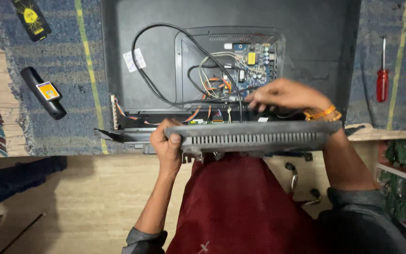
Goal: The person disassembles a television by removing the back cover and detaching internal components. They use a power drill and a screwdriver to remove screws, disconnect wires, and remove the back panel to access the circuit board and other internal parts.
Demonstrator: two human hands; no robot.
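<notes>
Off to the left a black remote (43, 92) lies on the blue rug (71, 70). The left hand (167, 143) has its fingers clamped on the end of the grey vented cover (254, 137), held up at the television's (231, 56) near edge. The right hand (285, 95) reaches over it, fingers together among the wires (212, 84) by the circuit board (252, 63). I'd keep that cover steady and tug nothing. A red screwdriver (382, 77) lies far right.

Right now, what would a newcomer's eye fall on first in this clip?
The opened black television back fills the upper middle, its blue circuit board and tangle of wires exposed. In front of it, the left hand has its grip on the end of a grey vented cover panel, while the right hand reaches over the panel to the wires beside the board. A red-handled screwdriver lies apart on the blue rug at right.
</notes>
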